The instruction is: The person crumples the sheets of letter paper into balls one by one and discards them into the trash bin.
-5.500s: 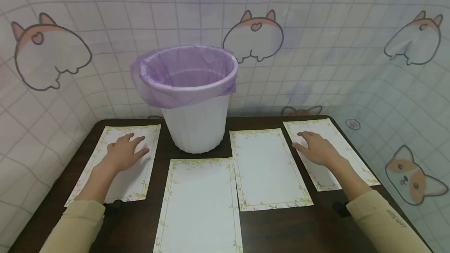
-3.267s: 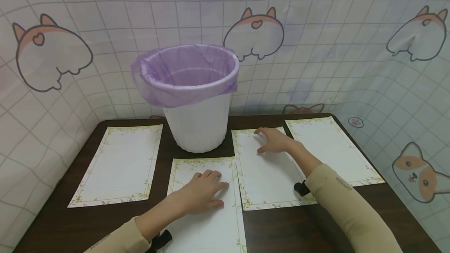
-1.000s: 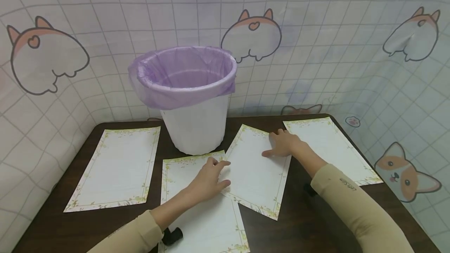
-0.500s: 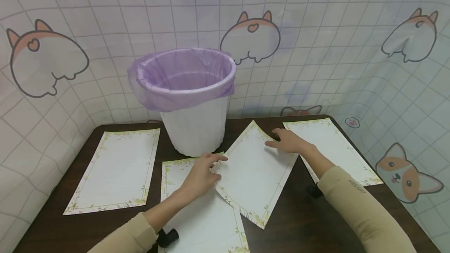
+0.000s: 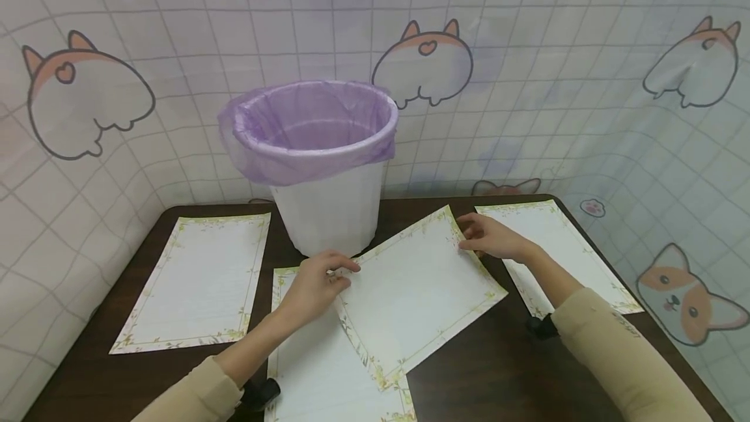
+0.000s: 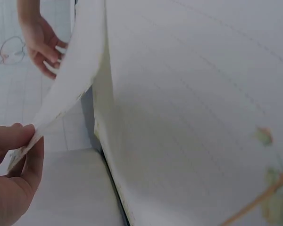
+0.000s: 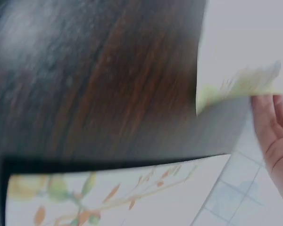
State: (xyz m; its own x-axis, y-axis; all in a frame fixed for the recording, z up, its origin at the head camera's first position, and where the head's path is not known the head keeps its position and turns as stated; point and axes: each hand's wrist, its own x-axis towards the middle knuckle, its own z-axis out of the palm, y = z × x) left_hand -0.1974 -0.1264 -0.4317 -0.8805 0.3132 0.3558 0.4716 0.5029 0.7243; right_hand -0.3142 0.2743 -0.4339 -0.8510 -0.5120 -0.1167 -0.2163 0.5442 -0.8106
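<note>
My left hand (image 5: pixel 316 285) pinches one sheet of floral-bordered paper (image 5: pixel 416 285) at its left edge, thumb and fingers on its two sides in the left wrist view. That sheet is lifted and turned diagonally, and it curves in the left wrist view. My right hand (image 5: pixel 492 238) is at its upper right edge with loosely bent fingers, index and thumb apart; the fingers (image 7: pixel 269 117) meet the paper's border in the right wrist view. Beneath the lifted sheet lies a second bordered sheet (image 5: pixel 316 370), partly covered.
Another bordered sheet (image 5: pixel 199 279) lies at the left of the dark wooden table (image 5: pixel 498 357), and one more sheet (image 5: pixel 568 253) at the right, under my right forearm. A white bin (image 5: pixel 328 207) with a purple liner (image 5: pixel 316 126) stands at the back, close behind the lifted sheet.
Both hands left the outer sheets for the middle ones. The inner right sheet has since been turned clockwise, raised and drawn left over the front sheet; my left hand moved left with it.
</note>
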